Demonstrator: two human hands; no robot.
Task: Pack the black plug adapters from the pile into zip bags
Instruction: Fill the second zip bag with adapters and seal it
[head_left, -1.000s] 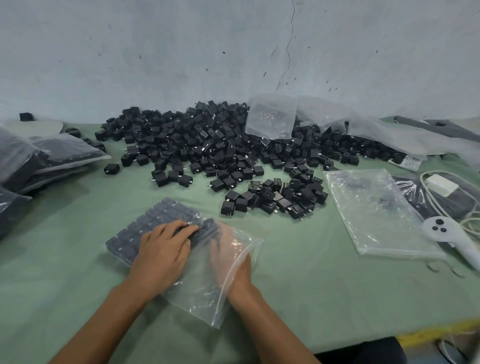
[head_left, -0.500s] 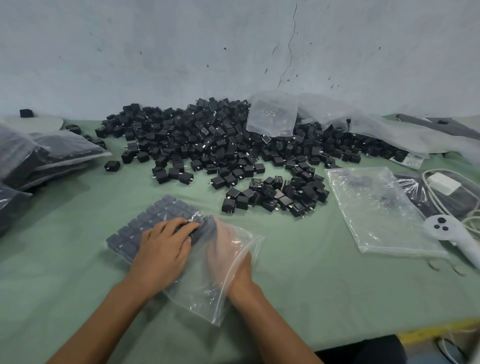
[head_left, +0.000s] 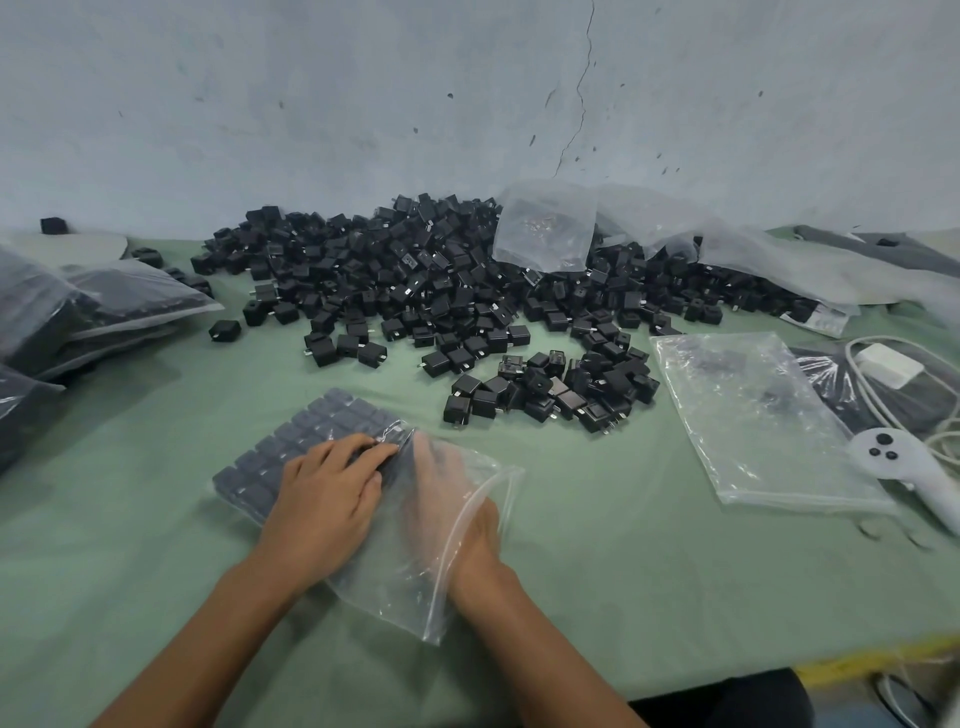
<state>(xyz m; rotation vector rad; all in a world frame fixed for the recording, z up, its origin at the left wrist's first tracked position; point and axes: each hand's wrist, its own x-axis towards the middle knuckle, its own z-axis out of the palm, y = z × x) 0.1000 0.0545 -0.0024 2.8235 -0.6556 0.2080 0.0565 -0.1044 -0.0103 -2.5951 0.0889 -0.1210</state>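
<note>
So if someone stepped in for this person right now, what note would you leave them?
Left hand: lies flat on top of the zip bag, pressing the rows of adapters through the plastic.
Right hand: inside the bag's open mouth, apparently flat against the rows.
Done: this bag is part filled; filled bags lie at the left.
Left: finish and zip this bag, then work through the big pile using the empty bags at the right.
</note>
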